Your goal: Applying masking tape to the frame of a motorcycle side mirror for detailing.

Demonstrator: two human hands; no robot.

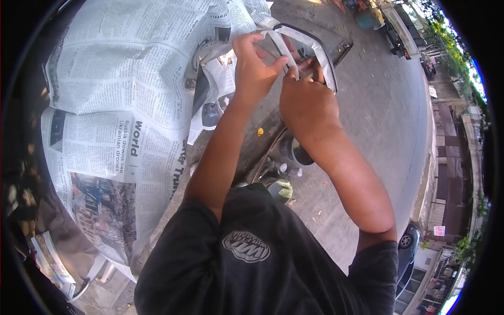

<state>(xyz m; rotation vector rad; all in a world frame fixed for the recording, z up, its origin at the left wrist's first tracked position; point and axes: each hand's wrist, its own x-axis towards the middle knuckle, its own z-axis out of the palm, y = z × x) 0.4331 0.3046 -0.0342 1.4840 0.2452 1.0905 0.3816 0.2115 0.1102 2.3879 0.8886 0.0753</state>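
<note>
A vehicle's side mirror (305,50) with a dark rim stands before me, pale masking tape (323,59) lining the outer side of its glass. Along the inner side runs another strip of tape (284,48). My right hand (309,98) has its fingers curled over the lower part of that strip, at the mirror's edge. Fingers spread, my left hand (256,69) is just left of the mirror; its thumb touches the strip and its index fingertip is near the upper end. The glass reflects fingers. My right fingertips are partly hidden.
Newspaper sheets (106,75) cover the vehicle body at left. Below my arms a dark bucket (301,151) and several containers (277,183) stand on the pavement. A road (378,118) runs along the right, with a parked car (407,252) at lower right.
</note>
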